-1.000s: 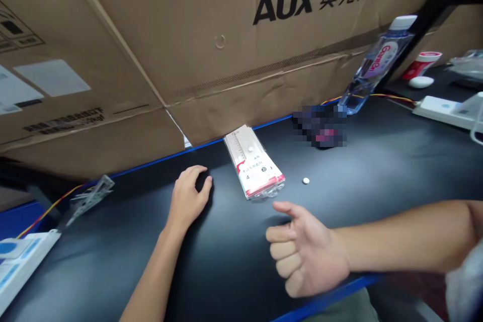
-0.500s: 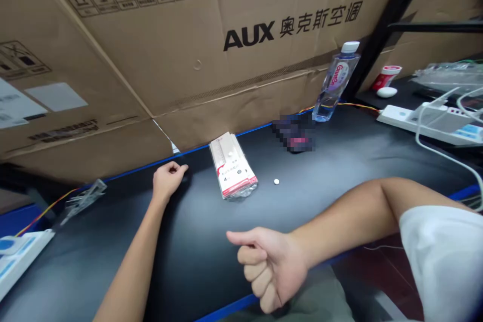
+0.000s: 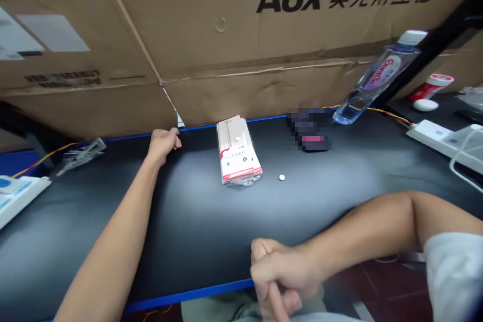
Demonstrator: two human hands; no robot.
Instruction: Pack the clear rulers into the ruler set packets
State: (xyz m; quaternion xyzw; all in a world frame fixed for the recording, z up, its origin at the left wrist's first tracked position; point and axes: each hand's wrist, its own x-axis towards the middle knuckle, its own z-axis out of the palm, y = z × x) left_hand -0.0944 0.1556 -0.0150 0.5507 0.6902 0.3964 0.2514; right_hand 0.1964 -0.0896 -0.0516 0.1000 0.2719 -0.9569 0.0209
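My left hand (image 3: 163,143) reaches to the far edge of the black table (image 3: 188,221), its fingers curled over that edge below the big cardboard box (image 3: 226,35). A clear packet of rulers with a red and white label (image 3: 237,152) lies to its right. A small white round tablet-like piece (image 3: 282,177) sits on the table beside the packet. My right hand (image 3: 281,279) is closed in a fist at the near table edge, thumb folded in, and I cannot see anything in it.
A water bottle (image 3: 377,78) leans at the back right. A white power strip (image 3: 441,138) with cables lies at the right. A blurred dark object (image 3: 309,128) sits behind the packet. A clear clip (image 3: 81,153) and a white device (image 3: 15,193) lie at the left.
My left hand has slid farther back and gripped the table's far edge. My right hand has pulled toward me to the near edge and its thumb has folded down into a fist.
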